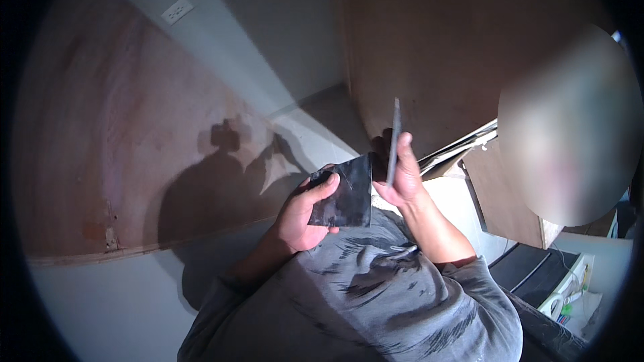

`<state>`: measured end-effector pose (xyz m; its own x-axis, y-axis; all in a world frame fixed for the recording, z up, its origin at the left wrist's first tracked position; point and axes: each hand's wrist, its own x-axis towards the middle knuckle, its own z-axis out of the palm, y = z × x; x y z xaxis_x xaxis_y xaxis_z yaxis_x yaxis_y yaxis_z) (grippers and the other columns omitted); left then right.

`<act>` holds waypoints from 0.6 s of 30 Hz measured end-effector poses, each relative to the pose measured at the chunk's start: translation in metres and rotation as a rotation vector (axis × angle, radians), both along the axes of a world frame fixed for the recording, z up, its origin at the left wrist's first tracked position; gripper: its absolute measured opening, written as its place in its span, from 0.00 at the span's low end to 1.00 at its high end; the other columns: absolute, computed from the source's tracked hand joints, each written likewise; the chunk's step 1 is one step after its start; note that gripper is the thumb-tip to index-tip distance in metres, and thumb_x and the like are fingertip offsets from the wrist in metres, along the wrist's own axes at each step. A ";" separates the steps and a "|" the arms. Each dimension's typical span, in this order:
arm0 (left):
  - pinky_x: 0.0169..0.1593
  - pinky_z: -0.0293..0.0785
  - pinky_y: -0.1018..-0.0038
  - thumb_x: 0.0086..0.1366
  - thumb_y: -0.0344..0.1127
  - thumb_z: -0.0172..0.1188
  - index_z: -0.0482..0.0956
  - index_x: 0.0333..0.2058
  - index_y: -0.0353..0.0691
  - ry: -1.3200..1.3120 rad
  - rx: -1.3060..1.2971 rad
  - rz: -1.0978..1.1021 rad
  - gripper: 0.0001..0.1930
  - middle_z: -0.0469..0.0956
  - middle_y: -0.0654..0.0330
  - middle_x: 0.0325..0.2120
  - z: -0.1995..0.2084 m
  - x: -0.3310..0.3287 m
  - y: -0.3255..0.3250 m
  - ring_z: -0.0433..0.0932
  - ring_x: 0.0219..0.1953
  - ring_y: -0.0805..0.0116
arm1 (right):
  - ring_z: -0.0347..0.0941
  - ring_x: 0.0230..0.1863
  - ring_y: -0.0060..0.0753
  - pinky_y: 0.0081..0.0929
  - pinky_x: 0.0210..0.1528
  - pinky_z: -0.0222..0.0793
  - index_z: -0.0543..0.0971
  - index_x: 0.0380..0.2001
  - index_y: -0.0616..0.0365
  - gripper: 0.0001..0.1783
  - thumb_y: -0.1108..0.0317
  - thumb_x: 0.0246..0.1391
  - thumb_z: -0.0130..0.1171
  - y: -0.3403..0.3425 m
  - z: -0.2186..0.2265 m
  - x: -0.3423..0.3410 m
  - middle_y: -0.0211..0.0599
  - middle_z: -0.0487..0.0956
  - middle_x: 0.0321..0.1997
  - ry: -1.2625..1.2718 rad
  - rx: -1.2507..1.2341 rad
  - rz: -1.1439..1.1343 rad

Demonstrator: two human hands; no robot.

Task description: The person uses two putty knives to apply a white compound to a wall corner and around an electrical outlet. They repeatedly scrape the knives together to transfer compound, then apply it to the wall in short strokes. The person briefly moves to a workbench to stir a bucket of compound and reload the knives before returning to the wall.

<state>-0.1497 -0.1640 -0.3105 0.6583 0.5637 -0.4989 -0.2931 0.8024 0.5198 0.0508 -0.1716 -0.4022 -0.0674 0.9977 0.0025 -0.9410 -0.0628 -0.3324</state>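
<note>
My left hand (298,213) grips a dark, squarish flat plate (349,198) in front of my chest. The thumb presses on its scuffed face, and fingertips show under its lower edge. Just to the right, my right hand (406,177) is raised and closed round a thin flat plate (395,137) seen nearly edge-on. Its thumb lies along the near side, while other fingers are in shadow behind it. A small gap separates the two plates. From this angle I cannot tell exactly what kind of tool or sheet either one is.
A reddish-brown wood panel (127,134) spans the left, and a brown panel (436,33) stands ahead. A socket plate (177,11) sits on the grey wall. To the right are stacked thin sheets (463,147), a brown box (506,194) and a white tray (582,295) with small items.
</note>
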 end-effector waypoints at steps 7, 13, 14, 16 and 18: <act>0.21 0.66 0.76 0.72 0.42 0.54 0.74 0.49 0.44 0.055 0.124 0.014 0.12 0.78 0.65 0.32 0.010 0.027 0.020 0.76 0.26 0.76 | 0.80 0.39 0.21 0.22 0.42 0.76 0.80 0.45 0.62 0.25 0.63 0.45 0.78 -0.015 -0.030 0.057 0.31 0.84 0.42 -0.433 0.242 0.491; 0.26 0.77 0.71 0.68 0.41 0.61 0.74 0.49 0.37 0.093 0.580 0.126 0.17 0.78 0.60 0.32 0.014 0.048 0.032 0.80 0.29 0.68 | 0.83 0.40 0.36 0.29 0.44 0.80 0.81 0.43 0.68 0.19 0.72 0.48 0.72 -0.053 -0.020 0.111 0.43 0.85 0.40 -0.128 0.103 0.073; 0.29 0.78 0.71 0.66 0.42 0.63 0.75 0.49 0.36 0.136 0.627 0.132 0.19 0.79 0.60 0.32 0.002 0.044 0.033 0.80 0.30 0.69 | 0.82 0.34 0.36 0.29 0.36 0.78 0.81 0.41 0.68 0.19 0.69 0.46 0.73 -0.055 -0.020 0.122 0.44 0.84 0.37 -0.151 0.274 -0.061; 0.34 0.78 0.71 0.65 0.42 0.65 0.75 0.49 0.35 0.186 0.791 0.021 0.20 0.79 0.60 0.34 -0.015 0.037 0.044 0.79 0.33 0.69 | 0.73 0.21 0.35 0.28 0.22 0.67 0.81 0.36 0.67 0.20 0.63 0.45 0.73 -0.056 -0.007 0.153 0.44 0.81 0.30 -0.252 0.630 -0.247; 0.37 0.78 0.71 0.65 0.39 0.65 0.76 0.49 0.35 0.192 1.037 -0.195 0.19 0.79 0.60 0.36 -0.012 0.032 0.060 0.79 0.36 0.68 | 0.65 0.12 0.27 0.24 0.12 0.60 0.81 0.33 0.62 0.17 0.60 0.48 0.71 -0.086 0.039 0.165 0.39 0.76 0.21 -0.387 0.719 -0.431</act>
